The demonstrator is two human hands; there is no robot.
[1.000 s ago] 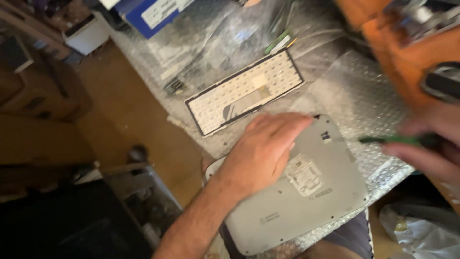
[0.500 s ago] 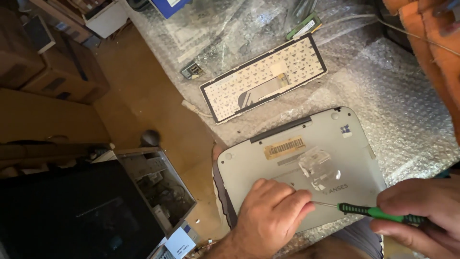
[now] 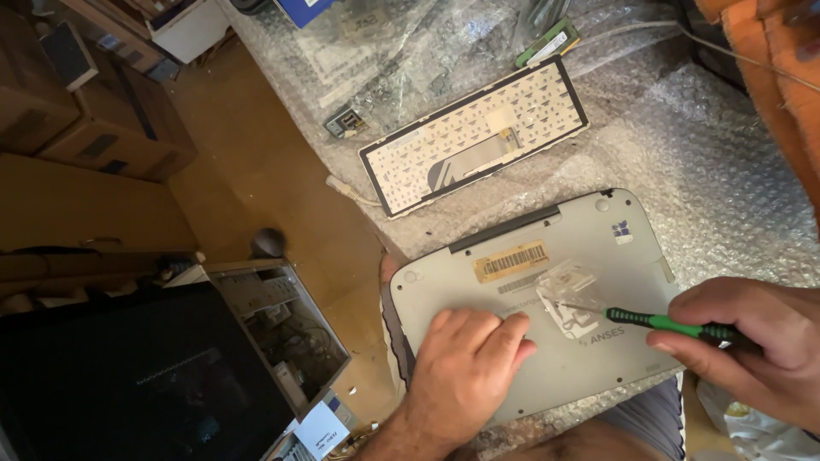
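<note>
A small grey laptop (image 3: 598,248) lies upside down on bubble wrap (image 3: 717,179), its base facing up with a barcode sticker and a clear label. My left hand (image 3: 465,363) presses flat on the near left part of the base, fingers spread, holding nothing. My right hand (image 3: 756,346) grips a green-handled screwdriver (image 3: 670,324) whose thin tip rests at the clear label in the middle of the base. A removed keyboard (image 3: 474,137) lies face down beyond the laptop.
A memory stick (image 3: 547,43) and a small connector part (image 3: 346,124) lie on the bubble wrap at the back. An orange object (image 3: 781,77) sits at the right edge. Left, on the floor, stand cardboard boxes (image 3: 77,128) and an open computer case (image 3: 273,329).
The view has shifted so the laptop sits lower. My left hand slid from the middle of the base to its near left edge. The screwdriver tip came onto the clear label.
</note>
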